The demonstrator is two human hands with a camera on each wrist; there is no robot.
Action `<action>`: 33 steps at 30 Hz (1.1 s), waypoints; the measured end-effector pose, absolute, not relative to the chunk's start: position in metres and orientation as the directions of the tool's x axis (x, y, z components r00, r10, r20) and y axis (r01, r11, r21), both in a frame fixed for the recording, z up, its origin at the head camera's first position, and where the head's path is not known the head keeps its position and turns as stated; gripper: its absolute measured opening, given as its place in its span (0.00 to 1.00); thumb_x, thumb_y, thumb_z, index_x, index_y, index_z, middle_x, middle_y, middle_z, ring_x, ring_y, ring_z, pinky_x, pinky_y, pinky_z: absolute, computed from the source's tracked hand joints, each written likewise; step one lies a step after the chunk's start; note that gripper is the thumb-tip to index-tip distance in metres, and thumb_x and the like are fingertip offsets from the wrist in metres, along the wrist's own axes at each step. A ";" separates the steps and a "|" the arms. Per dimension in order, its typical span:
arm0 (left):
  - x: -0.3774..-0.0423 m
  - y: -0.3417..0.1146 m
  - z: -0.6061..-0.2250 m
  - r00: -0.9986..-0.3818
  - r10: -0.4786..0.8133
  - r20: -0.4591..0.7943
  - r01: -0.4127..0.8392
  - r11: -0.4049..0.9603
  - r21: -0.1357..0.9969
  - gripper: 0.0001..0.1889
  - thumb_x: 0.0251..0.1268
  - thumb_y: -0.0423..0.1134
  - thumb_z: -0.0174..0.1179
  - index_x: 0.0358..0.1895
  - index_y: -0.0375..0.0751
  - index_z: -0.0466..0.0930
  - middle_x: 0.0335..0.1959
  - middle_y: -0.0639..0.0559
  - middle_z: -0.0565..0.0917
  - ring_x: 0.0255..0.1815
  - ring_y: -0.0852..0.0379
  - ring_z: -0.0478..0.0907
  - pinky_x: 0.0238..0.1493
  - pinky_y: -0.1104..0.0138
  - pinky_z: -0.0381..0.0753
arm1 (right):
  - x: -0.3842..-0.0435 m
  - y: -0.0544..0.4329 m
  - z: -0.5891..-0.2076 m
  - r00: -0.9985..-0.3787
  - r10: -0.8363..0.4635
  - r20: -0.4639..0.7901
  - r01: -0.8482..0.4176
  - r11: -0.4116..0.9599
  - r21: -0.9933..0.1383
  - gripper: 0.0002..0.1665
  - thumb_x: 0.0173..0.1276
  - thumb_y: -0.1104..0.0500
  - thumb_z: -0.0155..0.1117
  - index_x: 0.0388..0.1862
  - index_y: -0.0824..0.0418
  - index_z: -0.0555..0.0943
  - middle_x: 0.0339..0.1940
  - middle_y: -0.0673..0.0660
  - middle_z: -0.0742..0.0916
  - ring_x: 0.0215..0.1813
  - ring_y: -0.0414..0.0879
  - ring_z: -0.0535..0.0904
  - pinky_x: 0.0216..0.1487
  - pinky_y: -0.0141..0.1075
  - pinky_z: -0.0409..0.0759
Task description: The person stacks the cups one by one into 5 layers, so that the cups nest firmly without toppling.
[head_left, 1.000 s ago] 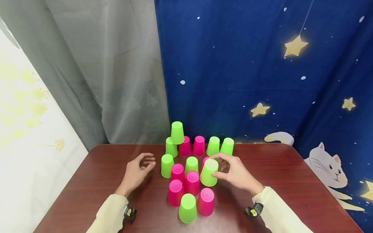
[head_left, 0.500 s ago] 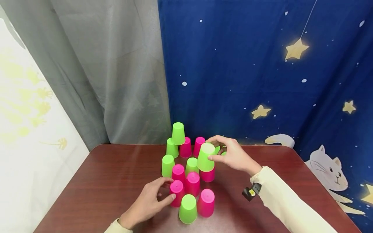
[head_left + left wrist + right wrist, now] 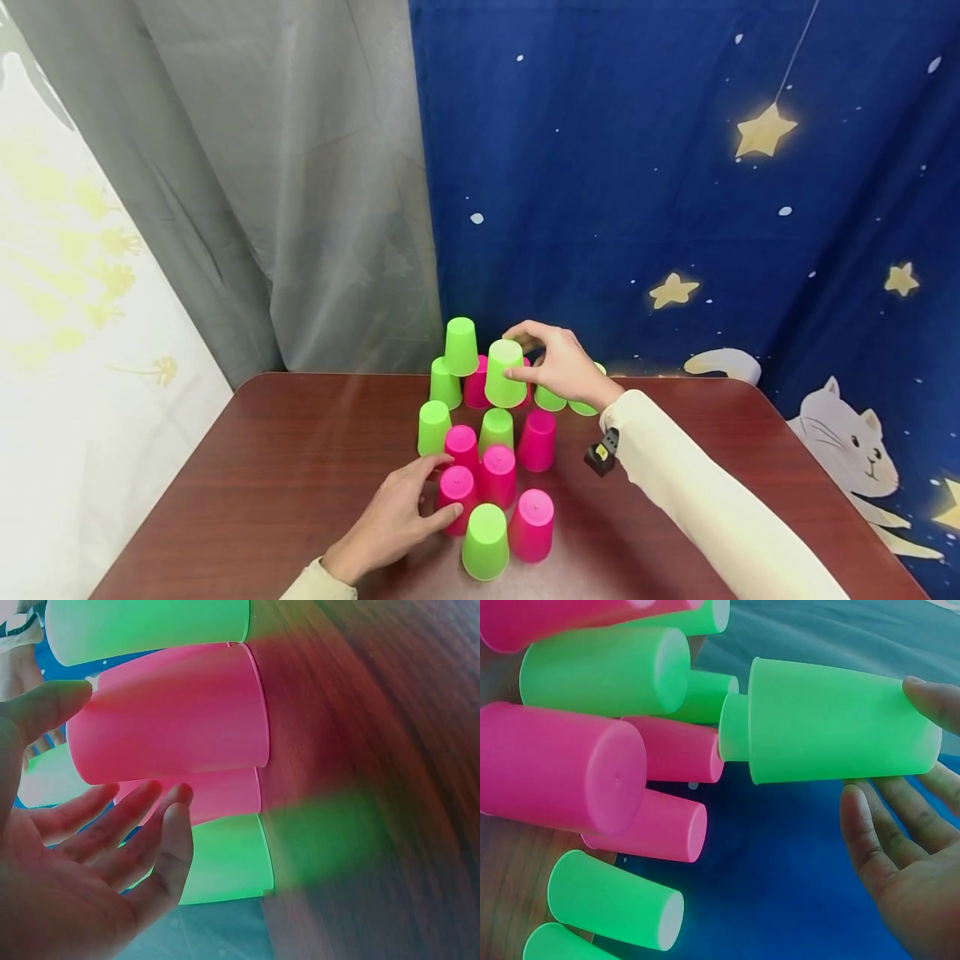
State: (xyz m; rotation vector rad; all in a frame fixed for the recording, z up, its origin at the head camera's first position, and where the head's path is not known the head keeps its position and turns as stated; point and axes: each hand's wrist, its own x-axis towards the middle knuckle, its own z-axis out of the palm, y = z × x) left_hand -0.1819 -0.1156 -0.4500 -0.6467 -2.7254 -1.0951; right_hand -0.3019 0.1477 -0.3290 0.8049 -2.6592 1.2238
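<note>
My right hand [image 3: 566, 368] holds a green plastic cup [image 3: 503, 379] upside down above the back row, thumb on one side and fingers on the other. In the right wrist view that raised cup [image 3: 832, 724] overlaps the stacked green cup [image 3: 733, 727] behind it. My left hand [image 3: 397, 512] has its thumb and curled fingers around a pink cup [image 3: 457, 485] at the near left of the group. The left wrist view shows the thumb at this pink cup's [image 3: 172, 712] closed end and the fingertips along its opposite side.
Upturned green and pink cups surround both hands: a near green cup [image 3: 485, 543], a near pink cup [image 3: 532, 527] and several more in rows behind. One green cup [image 3: 461, 347] sits atop the back row. A curtain [image 3: 600, 167] hangs behind the brown table [image 3: 300, 450].
My right hand has carried the green cup up, left and back, from the group's right side to above the back row. My left hand has come forward and right onto the pink cup.
</note>
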 end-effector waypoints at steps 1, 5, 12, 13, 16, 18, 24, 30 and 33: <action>-0.182 -0.116 -0.450 -0.895 0.346 0.283 0.445 0.645 0.621 0.28 0.57 0.46 0.72 0.60 0.45 0.76 0.48 0.62 0.83 0.43 0.67 0.79 0.42 0.70 0.83 | -0.303 0.146 -0.329 -0.854 -0.419 0.307 -0.506 0.536 -0.676 0.26 0.58 0.57 0.79 0.55 0.54 0.82 0.47 0.54 0.89 0.48 0.48 0.86 0.41 0.34 0.85; -0.182 -0.117 -0.449 -0.878 0.370 0.303 0.477 0.630 0.613 0.25 0.59 0.45 0.72 0.58 0.44 0.77 0.46 0.61 0.83 0.41 0.67 0.79 0.41 0.71 0.82 | -0.312 0.142 -0.331 -0.865 -0.399 0.305 -0.491 0.543 -0.681 0.25 0.58 0.56 0.78 0.55 0.54 0.82 0.47 0.54 0.89 0.49 0.48 0.85 0.43 0.36 0.86; -0.184 -0.118 -0.447 -0.873 0.381 0.304 0.485 0.615 0.621 0.23 0.59 0.44 0.71 0.57 0.46 0.78 0.44 0.64 0.83 0.39 0.68 0.78 0.39 0.71 0.82 | -0.331 0.137 -0.336 -0.901 -0.326 0.285 -0.429 0.575 -0.697 0.24 0.59 0.56 0.77 0.55 0.54 0.82 0.49 0.54 0.88 0.53 0.51 0.83 0.56 0.47 0.82; -0.184 -0.118 -0.447 -0.872 0.383 0.305 0.487 0.616 0.620 0.23 0.59 0.44 0.71 0.57 0.46 0.78 0.44 0.64 0.83 0.39 0.69 0.78 0.39 0.71 0.82 | -0.333 0.136 -0.337 -0.906 -0.317 0.280 -0.418 0.576 -0.702 0.24 0.59 0.57 0.77 0.55 0.54 0.82 0.49 0.55 0.88 0.53 0.52 0.83 0.56 0.48 0.82; -0.184 -0.118 -0.448 -0.869 0.387 0.308 0.492 0.614 0.618 0.22 0.59 0.45 0.71 0.56 0.47 0.78 0.44 0.63 0.83 0.39 0.69 0.78 0.39 0.71 0.82 | -0.338 0.135 -0.341 -0.920 -0.292 0.262 -0.388 0.577 -0.718 0.24 0.60 0.57 0.76 0.56 0.56 0.81 0.50 0.56 0.87 0.54 0.53 0.83 0.57 0.49 0.82; -0.184 -0.118 -0.448 -0.866 0.390 0.313 0.498 0.612 0.615 0.22 0.59 0.44 0.71 0.56 0.47 0.78 0.44 0.63 0.83 0.39 0.69 0.78 0.39 0.71 0.82 | -0.342 0.134 -0.344 -0.927 -0.277 0.254 -0.372 0.578 -0.726 0.24 0.61 0.56 0.75 0.57 0.56 0.81 0.51 0.56 0.87 0.54 0.53 0.83 0.58 0.48 0.82; -0.184 -0.118 -0.449 -0.866 0.386 0.319 0.499 0.609 0.617 0.22 0.59 0.43 0.71 0.56 0.48 0.78 0.44 0.63 0.84 0.39 0.70 0.78 0.39 0.71 0.83 | -0.353 0.129 -0.348 -0.939 -0.245 0.241 -0.341 0.583 -0.738 0.26 0.61 0.56 0.75 0.58 0.56 0.80 0.53 0.57 0.87 0.55 0.53 0.83 0.57 0.48 0.82; -0.184 -0.118 -0.450 -0.873 0.384 0.302 0.485 0.608 0.628 0.22 0.59 0.45 0.71 0.56 0.49 0.78 0.45 0.62 0.84 0.40 0.67 0.80 0.39 0.71 0.83 | -0.361 0.126 -0.354 -0.949 -0.209 0.237 -0.315 0.602 -0.734 0.26 0.62 0.56 0.75 0.58 0.57 0.79 0.53 0.58 0.87 0.55 0.53 0.83 0.58 0.47 0.82; -0.185 -0.117 -0.451 -0.872 0.386 0.302 0.486 0.607 0.629 0.22 0.59 0.45 0.71 0.56 0.48 0.78 0.45 0.62 0.84 0.40 0.66 0.81 0.39 0.71 0.83 | -0.363 0.126 -0.358 -0.953 -0.198 0.228 -0.302 0.606 -0.736 0.26 0.62 0.56 0.75 0.58 0.58 0.79 0.53 0.58 0.87 0.55 0.53 0.84 0.58 0.47 0.82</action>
